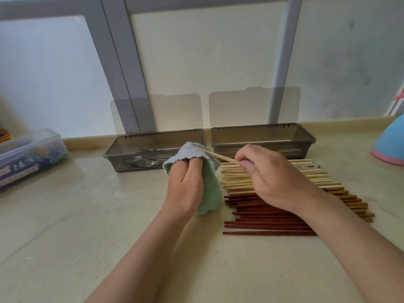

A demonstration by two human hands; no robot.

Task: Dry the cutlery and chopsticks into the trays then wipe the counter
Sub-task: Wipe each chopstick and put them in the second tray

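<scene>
With metal forks (144,149) already in the grey plastic tray (153,132), our left hand (185,184) grips a green fluffy cloth (208,186) round the pale bamboo chopstick (220,157) our right hand (270,179) pinches, while rows of wooden chopsticks (262,226) and the beige counter (87,215) seemingly wait.

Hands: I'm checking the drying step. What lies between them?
In the head view, one pale chopstick spans the gap, pinched by the right hand, its tip in the cloth gripped by the left hand.

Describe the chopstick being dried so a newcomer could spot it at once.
Find the two grey trays. Before them, a pale chopstick spans from the green cloth to the right hand. Unlike the rows lying flat, it is held up.
</scene>
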